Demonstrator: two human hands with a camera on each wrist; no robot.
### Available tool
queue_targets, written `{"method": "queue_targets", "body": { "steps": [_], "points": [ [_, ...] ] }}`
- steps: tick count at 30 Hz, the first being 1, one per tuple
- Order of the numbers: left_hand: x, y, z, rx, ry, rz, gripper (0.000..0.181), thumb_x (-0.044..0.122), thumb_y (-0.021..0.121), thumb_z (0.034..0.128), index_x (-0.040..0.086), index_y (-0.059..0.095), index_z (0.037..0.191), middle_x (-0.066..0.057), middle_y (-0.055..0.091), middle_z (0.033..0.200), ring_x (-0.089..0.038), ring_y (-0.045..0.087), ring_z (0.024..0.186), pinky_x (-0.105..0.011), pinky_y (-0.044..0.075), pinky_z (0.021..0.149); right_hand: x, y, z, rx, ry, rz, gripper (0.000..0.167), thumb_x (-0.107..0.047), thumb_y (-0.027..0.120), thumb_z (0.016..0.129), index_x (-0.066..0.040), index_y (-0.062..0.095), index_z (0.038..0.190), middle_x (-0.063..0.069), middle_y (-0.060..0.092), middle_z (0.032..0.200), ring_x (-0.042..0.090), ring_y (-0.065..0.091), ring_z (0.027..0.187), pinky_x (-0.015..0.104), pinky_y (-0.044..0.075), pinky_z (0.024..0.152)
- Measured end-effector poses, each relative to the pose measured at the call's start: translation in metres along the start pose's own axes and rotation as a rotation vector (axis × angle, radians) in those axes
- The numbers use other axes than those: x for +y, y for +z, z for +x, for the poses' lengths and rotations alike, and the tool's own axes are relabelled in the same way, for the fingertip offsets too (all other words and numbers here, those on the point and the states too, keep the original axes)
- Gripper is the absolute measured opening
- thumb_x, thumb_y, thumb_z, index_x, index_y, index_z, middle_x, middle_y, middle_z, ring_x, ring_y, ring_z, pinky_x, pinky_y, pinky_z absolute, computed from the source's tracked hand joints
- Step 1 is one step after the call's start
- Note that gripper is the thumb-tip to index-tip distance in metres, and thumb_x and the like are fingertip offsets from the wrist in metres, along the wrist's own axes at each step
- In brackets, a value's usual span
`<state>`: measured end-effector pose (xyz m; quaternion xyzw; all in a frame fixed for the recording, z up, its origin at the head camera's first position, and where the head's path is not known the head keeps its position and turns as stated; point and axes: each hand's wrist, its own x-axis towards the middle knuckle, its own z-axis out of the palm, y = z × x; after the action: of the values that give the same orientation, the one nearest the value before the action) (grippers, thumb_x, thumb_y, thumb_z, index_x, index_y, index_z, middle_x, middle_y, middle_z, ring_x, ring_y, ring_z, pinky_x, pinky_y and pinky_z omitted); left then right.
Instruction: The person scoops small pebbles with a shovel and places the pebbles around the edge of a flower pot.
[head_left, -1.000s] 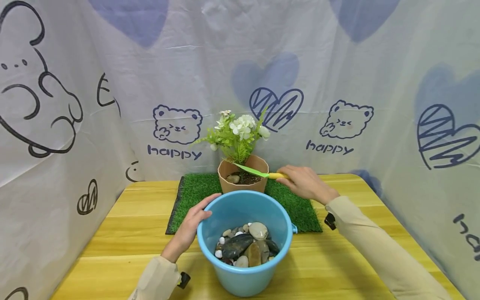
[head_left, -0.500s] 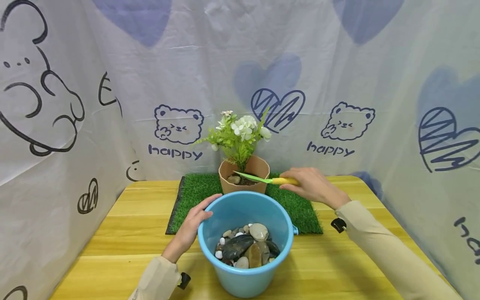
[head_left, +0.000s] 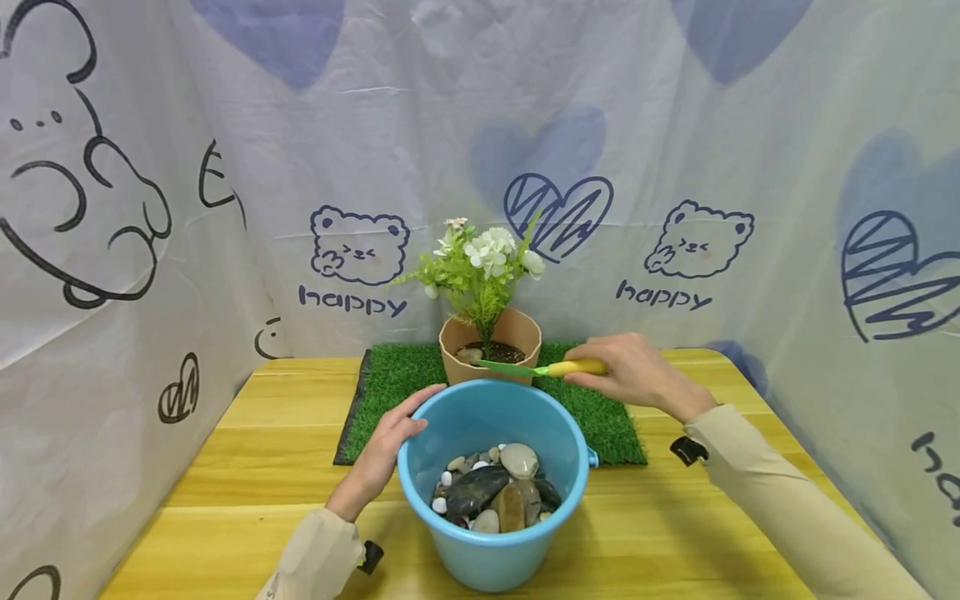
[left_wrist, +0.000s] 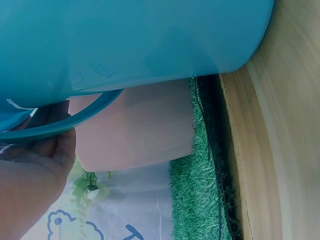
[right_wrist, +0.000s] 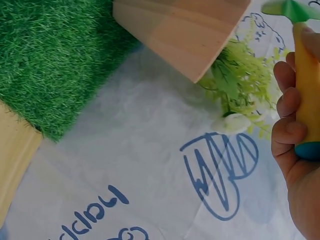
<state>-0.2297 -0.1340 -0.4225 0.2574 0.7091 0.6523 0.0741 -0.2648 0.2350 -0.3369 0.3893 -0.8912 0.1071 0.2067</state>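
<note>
Clasping the bucket (head_left: 487, 562) at its left rim, the left hand (head_left: 386, 440) sets its thumb by the edge and its fingers along the outside, probably to steady it. In the left wrist view, those fingers pass behind a blue band, seemingly the handle (left_wrist: 85, 116). A green mat (head_left: 401, 367) lies on the table (head_left: 247, 475) under the pot, perhaps to shield the wood.

The bucket stands upright, close to the person, its open top putting the stones (head_left: 480, 492) within easy reach. Just behind it, the pot (head_left: 455, 368) holds a white-flowered plant (head_left: 487, 258), soil and a stone (head_left: 470, 356); its position lets the trowel reach over the near side.

The trowel (head_left: 546, 370) points left, blade near that stone; whether they touch, I cannot tell. At far right, the right hand (head_left: 630, 367) has its fingers wrapped round the yellow grip, a hold that suits directing the blade from the side.
</note>
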Motion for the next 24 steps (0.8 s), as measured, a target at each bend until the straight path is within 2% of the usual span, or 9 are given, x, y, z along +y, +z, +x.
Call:
{"method": "queue_targets", "body": {
  "steps": [6, 14, 19, 24],
  "points": [
    [0.000, 0.000, 0.000, -0.003, 0.002, -0.003, 0.051, 0.022, 0.038, 0.0996, 0.020, 0.038, 0.151, -0.019, 0.046, 0.147, -0.044, 0.058, 0.120, -0.046, 0.057, 0.086, -0.001, -0.009, -0.003, 0.039, -0.058, -0.008, 0.027, -0.034, 0.073, 0.085, -0.015, 0.076, 0.105, -0.006, 0.069, 0.082, -0.005, 0.045, 0.057, 0.016, 0.041, 0.052],
    [-0.001, 0.001, -0.001, -0.001, 0.011, -0.002, 0.052, 0.022, 0.038, 0.0995, 0.018, 0.037, 0.152, -0.021, 0.048, 0.145, -0.044, 0.059, 0.118, -0.048, 0.056, 0.086, -0.006, -0.016, 0.000, 0.087, -0.091, 0.085, 0.028, -0.028, 0.077, 0.082, -0.016, 0.077, 0.106, -0.007, 0.070, 0.085, -0.003, 0.050, 0.062, 0.016, 0.045, 0.054],
    [0.000, 0.001, -0.001, 0.010, 0.010, 0.006, 0.052, 0.022, 0.038, 0.0992, 0.018, 0.038, 0.151, -0.020, 0.047, 0.146, -0.044, 0.057, 0.120, -0.047, 0.056, 0.086, -0.012, -0.021, 0.000, 0.064, -0.068, 0.100, 0.025, -0.028, 0.078, 0.082, -0.019, 0.077, 0.105, -0.011, 0.067, 0.081, -0.004, 0.047, 0.060, 0.016, 0.043, 0.052],
    [0.000, 0.001, -0.001, 0.018, 0.012, 0.010, 0.052, 0.022, 0.038, 0.0990, 0.019, 0.039, 0.151, -0.018, 0.047, 0.147, -0.043, 0.057, 0.121, -0.048, 0.056, 0.086, -0.022, -0.028, 0.003, 0.014, -0.091, 0.077, 0.022, -0.032, 0.077, 0.082, -0.022, 0.078, 0.102, -0.015, 0.063, 0.074, -0.004, 0.043, 0.057, 0.017, 0.040, 0.050]
  ]
}}
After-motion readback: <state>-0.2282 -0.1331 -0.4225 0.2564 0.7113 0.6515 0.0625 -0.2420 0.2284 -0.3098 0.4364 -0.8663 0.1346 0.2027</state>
